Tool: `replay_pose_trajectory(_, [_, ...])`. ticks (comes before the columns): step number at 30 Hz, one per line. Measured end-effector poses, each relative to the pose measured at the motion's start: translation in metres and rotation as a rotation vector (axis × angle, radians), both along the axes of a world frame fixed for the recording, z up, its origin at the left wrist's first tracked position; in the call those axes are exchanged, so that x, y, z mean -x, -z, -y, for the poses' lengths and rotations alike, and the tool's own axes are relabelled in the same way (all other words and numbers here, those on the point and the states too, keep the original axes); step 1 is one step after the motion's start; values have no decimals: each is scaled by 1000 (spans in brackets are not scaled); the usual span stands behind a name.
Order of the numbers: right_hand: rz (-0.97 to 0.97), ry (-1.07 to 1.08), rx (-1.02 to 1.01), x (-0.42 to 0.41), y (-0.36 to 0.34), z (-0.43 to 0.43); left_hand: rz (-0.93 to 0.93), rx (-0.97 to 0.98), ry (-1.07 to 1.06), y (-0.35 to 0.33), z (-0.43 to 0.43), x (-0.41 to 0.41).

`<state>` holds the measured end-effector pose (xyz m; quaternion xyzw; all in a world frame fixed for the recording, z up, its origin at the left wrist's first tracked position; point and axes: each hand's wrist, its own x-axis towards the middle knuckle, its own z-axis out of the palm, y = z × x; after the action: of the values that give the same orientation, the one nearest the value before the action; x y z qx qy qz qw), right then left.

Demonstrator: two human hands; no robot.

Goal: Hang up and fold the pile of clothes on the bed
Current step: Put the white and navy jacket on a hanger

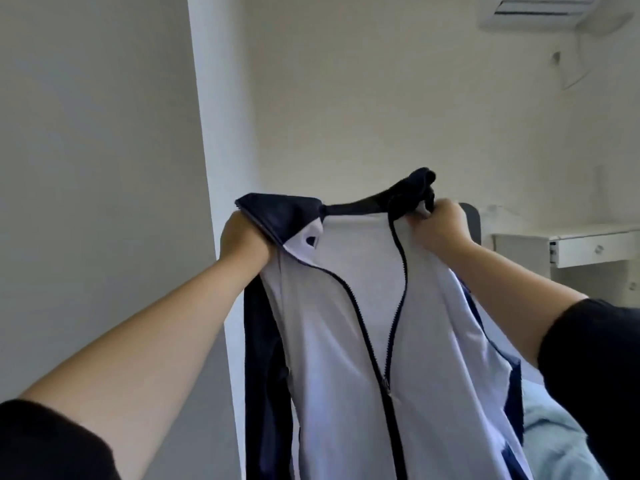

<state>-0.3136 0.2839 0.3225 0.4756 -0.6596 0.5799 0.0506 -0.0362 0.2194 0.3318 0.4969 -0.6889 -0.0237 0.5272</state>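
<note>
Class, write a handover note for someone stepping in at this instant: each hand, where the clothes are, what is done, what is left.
Left hand: grips the jacket at one shoulder.
Right hand: grips it at the collar on the other side.
The jacket hangs in the air between them, with its zip open at the top and closed lower down.
A blue garment lies low at the right. No hanger is in view.
Done: jacket picked up and held spread.
Left: hang or fold it, then the other clothes.

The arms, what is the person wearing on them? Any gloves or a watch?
Both sleeves are short and black: the left sleeve and the right sleeve. The forearms are bare. The left hand and right hand have no gloves, and no watch or bracelet shows.
</note>
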Motion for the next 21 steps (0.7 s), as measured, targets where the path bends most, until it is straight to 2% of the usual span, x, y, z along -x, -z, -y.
replay_pose_trajectory(2, [-94, -16, -155, 4, 5, -4, -76, -23, -29, 8, 1, 0])
replay_pose_trajectory(4, [-153, -7, -282, 9, 11, -9, 40, -120, 92, 22, 1, -3])
replay_pose_trajectory(5, [-168, 8, -255, 12, 14, -11, 37, -110, 178, 28, 1, -6])
replay_pose_trajectory(8, [-109, 2, -67, 16, 19, -14, -123, -19, 348, 29, -3, -20])
replay_pose_trajectory(10, [-78, -65, -120, 15, 19, -13, -116, -166, 404, 25, -1, -25])
replay_pose_trajectory(11, [-49, -73, -149, 15, 19, -13, -92, -225, 374, 24, 0, -28])
replay_pose_trajectory(14, [58, -60, -97, 16, 20, -11, -12, -191, 287, 20, 10, -37])
replay_pose_trajectory(15, [116, -85, -67, 15, 21, -13, -21, -280, 309, 19, 10, -41])
replay_pose_trajectory(17, [179, -177, -43, 11, 19, -18, 107, -451, 346, 14, 1, -49])
replay_pose_trajectory(19, [201, -271, -35, 7, 15, -25, 221, -441, 443, 9, -10, -46])
replay_pose_trajectory(21, [227, -357, -65, 4, 13, -29, 304, -414, 439, 5, -27, -34])
